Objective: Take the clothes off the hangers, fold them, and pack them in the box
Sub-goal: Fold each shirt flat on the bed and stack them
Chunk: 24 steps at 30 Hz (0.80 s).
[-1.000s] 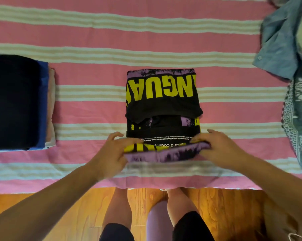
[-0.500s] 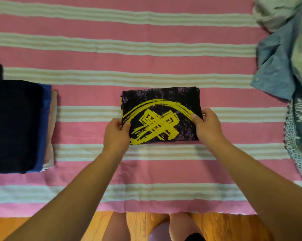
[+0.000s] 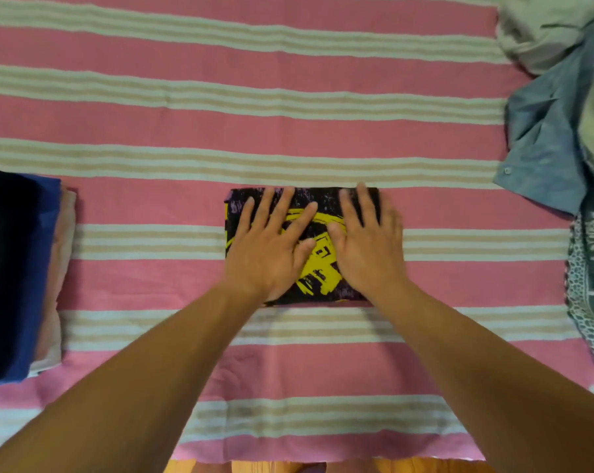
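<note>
A folded black T-shirt (image 3: 317,268) with yellow and purple print lies as a compact rectangle in the middle of the pink striped sheet (image 3: 288,138). My left hand (image 3: 268,247) lies flat on its left half, fingers straight and spread. Beside it, my right hand (image 3: 367,247) presses flat on the right half. Most of the shirt's print is covered by both hands. No box or hanger is in view.
A stack of folded clothes (image 3: 19,274), black on top of blue and pale pink, sits at the left edge. A heap of unfolded garments (image 3: 562,138), blue-grey, pale green and patterned teal, lies along the right edge. Wooden floor (image 3: 323,467) shows below the sheet.
The lower end of the shirt was folded up over the rest, making a small rectangle. Both hands then let go of its side edges and now lie flat on top.
</note>
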Tool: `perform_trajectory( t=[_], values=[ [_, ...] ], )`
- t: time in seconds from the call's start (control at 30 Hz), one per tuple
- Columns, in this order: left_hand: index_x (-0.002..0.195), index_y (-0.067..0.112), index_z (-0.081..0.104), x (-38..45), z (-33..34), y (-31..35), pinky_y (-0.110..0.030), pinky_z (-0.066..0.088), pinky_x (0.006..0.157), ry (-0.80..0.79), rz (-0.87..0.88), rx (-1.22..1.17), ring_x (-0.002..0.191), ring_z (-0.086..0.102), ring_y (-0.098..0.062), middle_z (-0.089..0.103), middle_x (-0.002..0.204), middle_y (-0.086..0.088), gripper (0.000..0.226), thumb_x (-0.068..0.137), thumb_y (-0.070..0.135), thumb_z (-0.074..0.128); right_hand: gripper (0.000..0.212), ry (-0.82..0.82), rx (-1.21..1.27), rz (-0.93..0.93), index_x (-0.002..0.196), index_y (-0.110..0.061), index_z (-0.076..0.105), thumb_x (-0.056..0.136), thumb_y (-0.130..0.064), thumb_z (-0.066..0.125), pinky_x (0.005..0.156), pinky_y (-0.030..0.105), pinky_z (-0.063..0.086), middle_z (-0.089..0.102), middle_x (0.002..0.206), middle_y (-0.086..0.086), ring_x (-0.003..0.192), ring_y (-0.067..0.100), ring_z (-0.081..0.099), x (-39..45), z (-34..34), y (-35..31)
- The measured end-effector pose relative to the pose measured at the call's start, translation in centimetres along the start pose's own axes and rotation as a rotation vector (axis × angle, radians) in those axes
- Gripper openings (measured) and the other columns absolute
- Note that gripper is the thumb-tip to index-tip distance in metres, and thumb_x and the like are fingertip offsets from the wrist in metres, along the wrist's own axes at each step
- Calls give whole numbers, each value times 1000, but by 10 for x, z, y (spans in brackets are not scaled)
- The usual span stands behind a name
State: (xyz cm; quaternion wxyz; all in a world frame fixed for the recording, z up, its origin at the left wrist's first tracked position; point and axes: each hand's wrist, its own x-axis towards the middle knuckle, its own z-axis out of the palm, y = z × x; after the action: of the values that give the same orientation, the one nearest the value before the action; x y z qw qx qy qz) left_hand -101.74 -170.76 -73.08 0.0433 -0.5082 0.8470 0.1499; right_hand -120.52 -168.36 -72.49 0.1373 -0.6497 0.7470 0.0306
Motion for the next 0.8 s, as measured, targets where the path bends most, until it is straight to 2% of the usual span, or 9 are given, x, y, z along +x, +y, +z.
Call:
perform_trajectory(
  t=[0.13,0.2,0.3,0.37,0.47,0.53,0.67,0.73,0.8],
  values=[
    [160,45,4,15,9,-9,-51,-6,125,8,43,16,157,-9,-28,-3,171,-4,61,102,64,9,67,-41,26,133,160,-34,-1,102,-61,17,124,54,0,0,168,13,154,36,-2,13,19,16],
    [160,41,12,1,-3,-8,-54,-1,124,97,-130,-45,156,-4,-34,3,171,-8,66,101,66,26,71,-43,104,133,161,-26,1,103,-59,24,125,50,2,4,168,14,154,34,2,7,6,13],
    [154,24,28,-17,-25,-11,-53,32,114,172,-703,-550,139,32,-38,31,153,-13,82,89,55,67,73,10,358,306,156,-9,22,101,-48,49,118,47,26,33,156,17,143,35,29,-16,-13,15],
    [144,13,39,-16,-33,-13,-48,47,106,78,-924,-957,121,52,-32,46,137,-13,76,85,40,78,59,-49,485,415,142,-6,42,97,-39,61,100,41,42,52,134,15,126,34,47,-33,-17,16],
    [117,4,61,-12,-62,-17,-48,62,78,-190,-1059,-1544,86,72,-33,73,105,-19,39,87,22,78,36,-270,896,687,125,-5,59,95,-22,68,81,39,57,70,116,10,97,29,69,-32,-37,14],
    [109,5,68,-29,-85,-25,-44,63,68,-218,-1024,-1724,74,73,-30,76,91,-18,22,89,12,74,26,-440,1187,756,118,-2,64,95,-12,65,67,43,63,75,105,18,80,30,75,-29,-64,7],
    [121,5,69,-130,-123,-44,-48,61,83,-107,-1048,-2037,95,73,-35,74,111,-22,29,92,9,66,25,-679,1219,599,120,-1,64,96,-9,60,75,52,62,74,106,22,84,35,75,-42,-108,-45],
    [125,1,69,-192,-142,-62,-50,56,97,-46,-1109,-2139,112,68,-38,69,122,-25,35,92,11,63,26,-789,1056,418,119,-4,65,94,-11,65,86,54,59,75,106,20,89,36,74,-38,-127,-99],
    [122,-4,70,-247,-162,-89,-49,51,104,93,-1181,-2210,113,67,-36,68,124,-26,37,93,14,57,25,-776,842,138,113,-13,70,89,-18,73,91,48,57,76,103,12,92,31,73,-23,-149,-166]
  ],
)
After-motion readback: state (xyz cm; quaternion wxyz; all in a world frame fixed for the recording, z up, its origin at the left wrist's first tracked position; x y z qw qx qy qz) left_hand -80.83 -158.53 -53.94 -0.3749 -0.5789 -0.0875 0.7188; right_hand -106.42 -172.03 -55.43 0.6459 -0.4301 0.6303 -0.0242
